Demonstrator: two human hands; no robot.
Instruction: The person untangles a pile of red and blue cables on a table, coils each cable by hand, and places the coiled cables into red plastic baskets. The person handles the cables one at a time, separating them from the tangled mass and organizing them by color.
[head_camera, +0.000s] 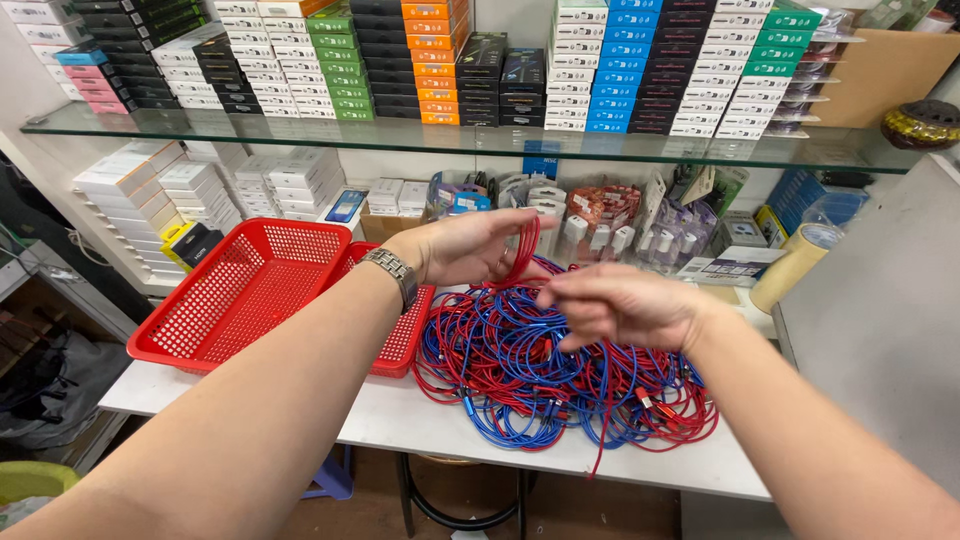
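Your left hand (462, 247) closes on a looped red cable (527, 252) above the tangled pile (540, 370) on the surface (400, 420), your right hand (620, 305) pinching its strand (light, limp, likely snag-prone); grip the gathered loops.

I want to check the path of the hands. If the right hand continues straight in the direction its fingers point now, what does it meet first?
The right hand points left, toward the left hand holding a red cable loop. It would probably meet that loop first, though depth is unclear.
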